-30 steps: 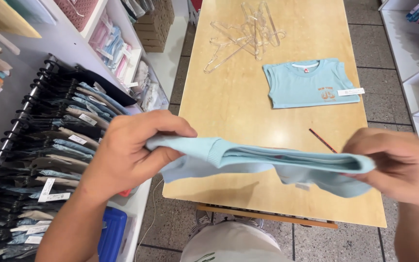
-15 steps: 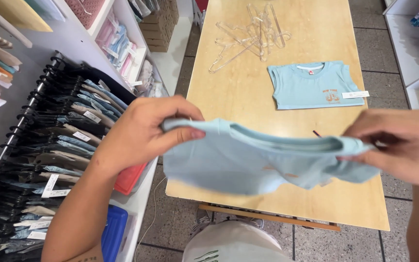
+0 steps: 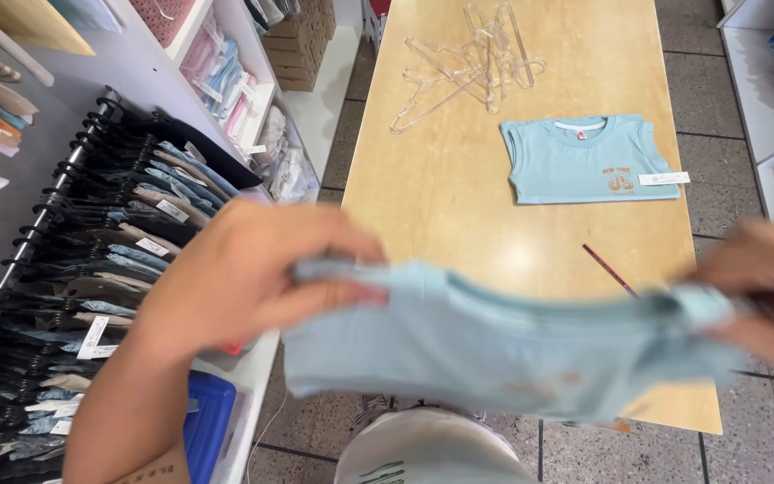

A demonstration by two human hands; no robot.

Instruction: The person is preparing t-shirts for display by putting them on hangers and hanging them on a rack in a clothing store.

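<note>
A person's left hand (image 3: 244, 278) and right hand (image 3: 763, 291) stretch a light blue shirt (image 3: 503, 345) between them above the near edge of the wooden counter (image 3: 459, 206), each grip pinched shut on one end of the cloth — the hands and garment blurred with motion. A second ago the shirt was bunched into a thick, narrow fold; it now hangs lower and wider, its body dropped open toward the person, a faint orange print showing near the lower right, which suggests it is being shaken out rather than folded down. Just beyond, a thin dark pencil (image 3: 609, 270) lies on the counter. Farther off rests a folded light blue shirt (image 3: 589, 159) with a white tag — and at the far end a heap of clear hangers (image 3: 472, 67). To the left, a rack of hung trousers (image 3: 91, 278).
</note>
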